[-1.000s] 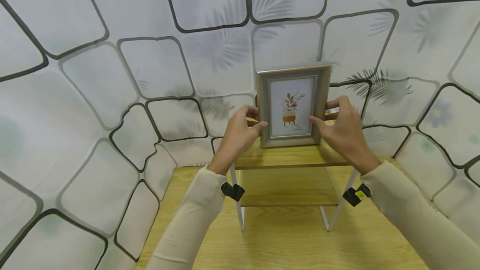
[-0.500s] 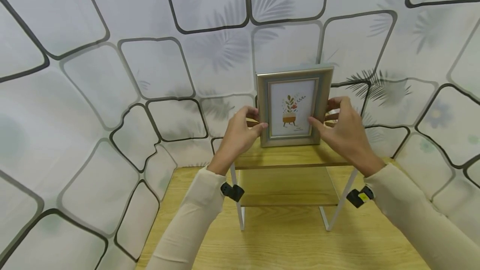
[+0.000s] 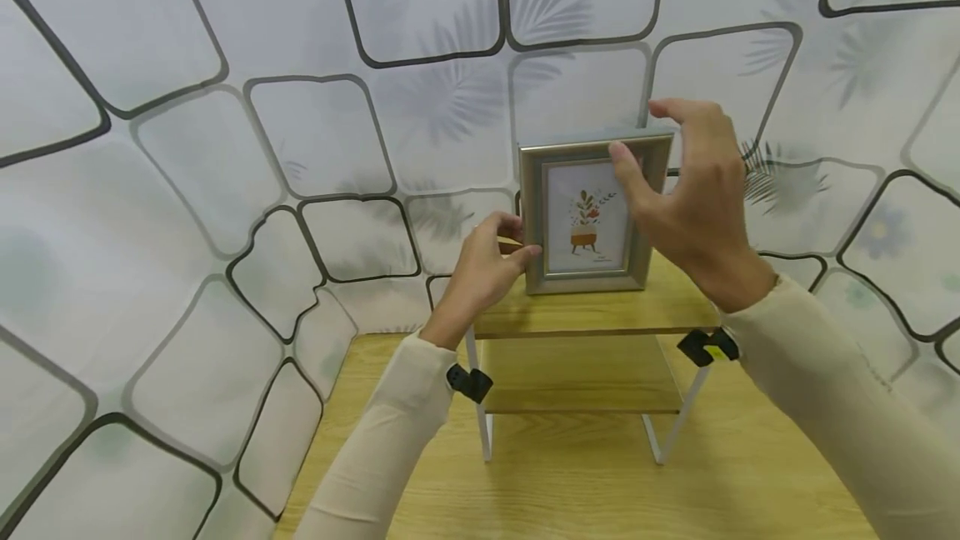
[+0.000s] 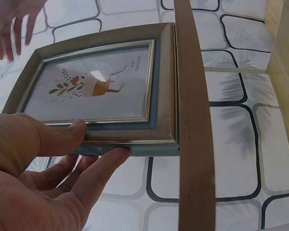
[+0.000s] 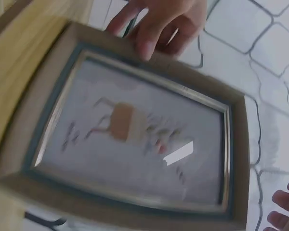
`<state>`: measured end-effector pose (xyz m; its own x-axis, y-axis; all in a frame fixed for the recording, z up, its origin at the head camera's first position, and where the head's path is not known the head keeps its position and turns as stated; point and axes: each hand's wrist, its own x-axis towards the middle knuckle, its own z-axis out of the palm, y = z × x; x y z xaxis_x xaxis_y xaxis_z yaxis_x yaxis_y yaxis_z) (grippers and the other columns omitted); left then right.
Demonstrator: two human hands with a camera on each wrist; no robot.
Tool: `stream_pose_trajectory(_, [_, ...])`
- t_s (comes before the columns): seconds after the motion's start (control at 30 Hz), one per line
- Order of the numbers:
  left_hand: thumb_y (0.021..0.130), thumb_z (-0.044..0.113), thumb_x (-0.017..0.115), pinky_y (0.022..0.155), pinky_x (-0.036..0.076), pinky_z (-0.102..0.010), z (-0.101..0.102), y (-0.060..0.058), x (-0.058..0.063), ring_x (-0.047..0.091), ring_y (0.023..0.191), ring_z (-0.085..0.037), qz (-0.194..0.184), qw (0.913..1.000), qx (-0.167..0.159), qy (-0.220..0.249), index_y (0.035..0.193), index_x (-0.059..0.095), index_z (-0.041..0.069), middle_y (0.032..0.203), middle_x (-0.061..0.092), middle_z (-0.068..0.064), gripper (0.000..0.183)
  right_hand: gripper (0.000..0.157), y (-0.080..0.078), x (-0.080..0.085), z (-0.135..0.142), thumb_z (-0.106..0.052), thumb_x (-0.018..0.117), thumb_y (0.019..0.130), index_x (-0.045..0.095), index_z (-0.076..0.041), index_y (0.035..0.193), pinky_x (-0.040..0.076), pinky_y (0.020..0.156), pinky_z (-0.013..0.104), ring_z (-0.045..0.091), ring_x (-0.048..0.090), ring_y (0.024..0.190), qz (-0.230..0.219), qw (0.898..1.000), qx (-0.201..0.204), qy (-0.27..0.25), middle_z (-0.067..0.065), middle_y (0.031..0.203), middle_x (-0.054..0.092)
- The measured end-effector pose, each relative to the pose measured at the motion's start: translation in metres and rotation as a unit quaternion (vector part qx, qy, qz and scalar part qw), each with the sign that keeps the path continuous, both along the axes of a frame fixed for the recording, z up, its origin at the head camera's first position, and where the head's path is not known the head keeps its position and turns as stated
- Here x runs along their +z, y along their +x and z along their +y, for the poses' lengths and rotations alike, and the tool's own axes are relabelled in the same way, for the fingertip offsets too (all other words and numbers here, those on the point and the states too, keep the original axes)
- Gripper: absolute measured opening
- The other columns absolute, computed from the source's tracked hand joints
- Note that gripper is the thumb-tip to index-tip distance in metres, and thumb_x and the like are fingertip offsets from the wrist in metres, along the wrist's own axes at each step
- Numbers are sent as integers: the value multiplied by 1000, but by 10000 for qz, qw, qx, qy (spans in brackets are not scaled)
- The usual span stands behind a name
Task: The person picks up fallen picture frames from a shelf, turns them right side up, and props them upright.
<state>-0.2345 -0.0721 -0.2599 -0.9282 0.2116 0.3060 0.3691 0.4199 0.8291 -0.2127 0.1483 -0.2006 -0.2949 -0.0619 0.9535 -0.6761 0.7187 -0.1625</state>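
Observation:
A silver-and-teal picture frame (image 3: 585, 282) stands nearly upright on the top of a small two-tier wooden table (image 3: 592, 315). Inside it is a print (image 4: 96, 86) of a plant in a legged orange pot. My left hand (image 3: 486, 267) pinches the frame's left side near the bottom, thumb (image 4: 62, 137) on the front and fingers toward the back. At the frame's upper right corner, my right hand (image 3: 693, 190) is raised with fingers and thumb spread apart. The right wrist view shows its fingertips (image 5: 282, 207) beyond the frame's top edge, apart from it.
Below the tabletop is a lower shelf (image 3: 577, 377), held by white metal legs (image 3: 671, 432). The table stands on a wood-patterned floor (image 3: 570, 490). Close behind and at both sides rises wall covering (image 3: 442, 123) with dark rounded outlines and leaf prints.
My right hand has let go of the frame's lower right side and moved up to its upper right corner, fingers spreading. The left hand keeps its hold; the frame leans slightly differently.

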Motion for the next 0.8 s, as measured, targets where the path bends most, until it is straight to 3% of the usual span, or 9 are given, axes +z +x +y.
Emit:
stream_pose_trajectory(0.17, [96,8,71,81,59,-30,2,-1,-1,65,112,-31,23,10000,-58,53,129,56,1,117,60,-11,37,58,-10,10,-35,-30,69,96,55,13,132,37,111,47,42,49,127,-241,9984,45,511,29,130,58])
stream_pose_trajectory(0.33, [97,10,71,82,59,-31,1,-2,-2,65,113,-31,29,10000,-92,18,131,56,2,119,61,-11,39,68,-20,11,-60,-38,66,97,50,14,138,18,123,45,45,39,140,-809,9862,-674,1277,31,140,53])
stream_pose_trajectory(0.5, [98,14,70,88,57,-35,1,-2,-3,64,115,-30,88,9999,-86,-107,132,56,2,121,62,-11,39,67,-25,9,-69,-43,63,98,54,11,137,12,124,50,45,41,140,-1376,9708,-1073,1648,27,140,55])
stream_pose_trajectory(0.8, [98,15,70,90,56,-37,-1,0,-2,65,113,-30,236,9995,-13,-197,128,58,2,119,62,-10,35,53,-29,2,-72,-36,66,96,63,8,124,18,122,52,41,54,124,-1052,9778,-980,1523,23,125,65])
